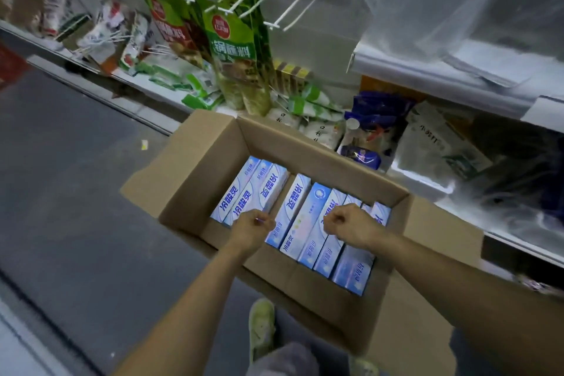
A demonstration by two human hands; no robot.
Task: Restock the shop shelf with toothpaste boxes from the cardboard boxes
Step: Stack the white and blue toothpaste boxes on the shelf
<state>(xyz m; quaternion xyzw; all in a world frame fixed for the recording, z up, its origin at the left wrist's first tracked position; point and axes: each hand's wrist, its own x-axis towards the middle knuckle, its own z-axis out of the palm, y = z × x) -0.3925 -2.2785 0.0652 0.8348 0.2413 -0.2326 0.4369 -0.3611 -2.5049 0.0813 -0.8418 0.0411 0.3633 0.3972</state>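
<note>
1. An open brown cardboard carton (207,180) stands on the dark floor, its far edge against the bottom of a white shop shelf (396,69).
2. Blue-and-white toothpaste boxes (302,217) lie side by side inside, from the carton's left wall to its right wall.
3. The left hand (253,227) is over the boxes at the near-left corner, fingers curled under; whether it grasps one cannot be told.
4. The right hand (345,223), also curled, is over the boxes near the right wall; its grip is hidden too.
5. Green hanging pouches (232,49) dangle beyond the far edge.

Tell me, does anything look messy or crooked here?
Yes. In the cardboard box, the toothpaste boxes lean at different angles, with a gap splitting off three on the left. On the bottom shelf, green-and-white packets lie toppled in a heap. A small scrap sits on the floor.
</note>
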